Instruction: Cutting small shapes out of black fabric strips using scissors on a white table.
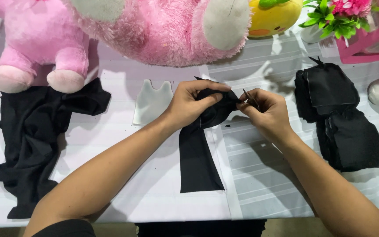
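Left hand grasps the upper end of the black cloth strip; its long axis runs toward the near table edge. Right hand pinches what appear to be small scissors at the cloth's top

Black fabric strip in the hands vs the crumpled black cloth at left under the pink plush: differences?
The black fabric strip is narrow and straight-edged; the crumpled black cloth is wider and irregular. The strip is lifted at its top by the left hand and right hand; the cloth lies untouched, its top edge under the pink plush toy's feet. Both are black fabric on the white table.
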